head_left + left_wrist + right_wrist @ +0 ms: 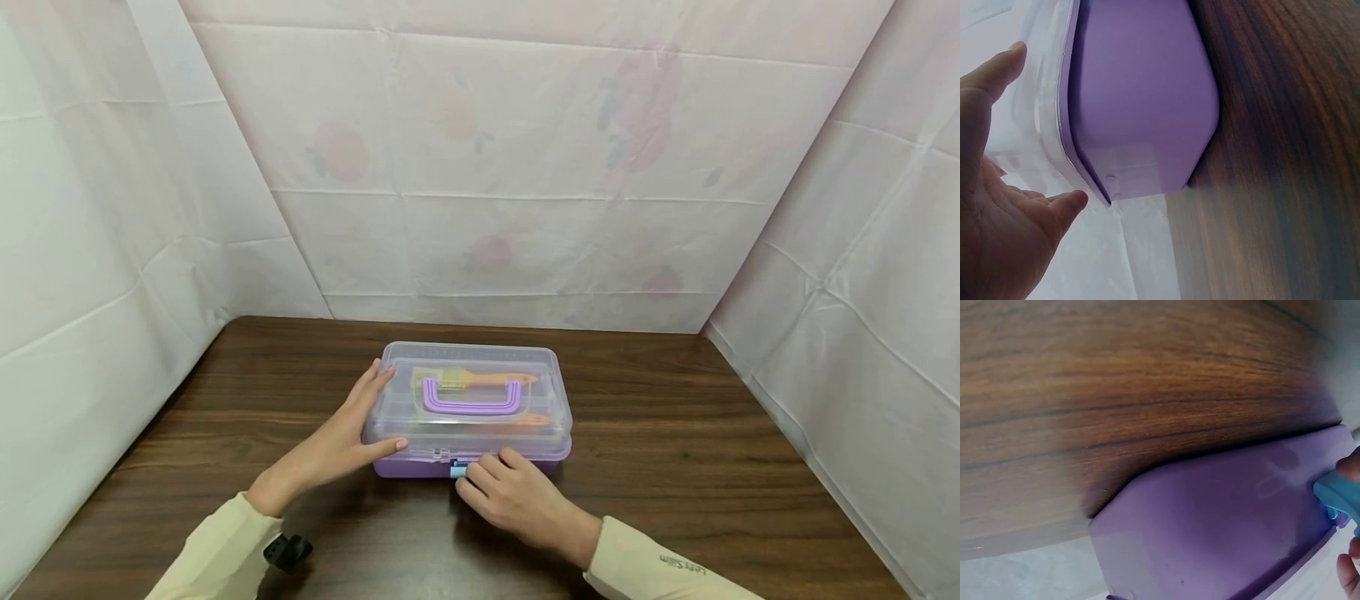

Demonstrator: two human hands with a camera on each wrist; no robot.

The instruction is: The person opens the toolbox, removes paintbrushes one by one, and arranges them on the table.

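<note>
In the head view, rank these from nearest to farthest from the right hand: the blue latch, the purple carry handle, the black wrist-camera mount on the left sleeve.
1. Blue latch: at the box's front edge, touching the right hand.
2. Purple carry handle: on the clear lid, behind the hand.
3. Black wrist-camera mount: by the left sleeve, far to the left.

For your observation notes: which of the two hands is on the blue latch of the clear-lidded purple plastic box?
The right hand: its fingers touch the blue latch, the left hand rests on the lid's side.

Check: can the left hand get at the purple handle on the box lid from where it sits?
Probably yes. The left hand rests on the lid's left end, and nothing covers the purple handle lying flat on the lid.
</note>
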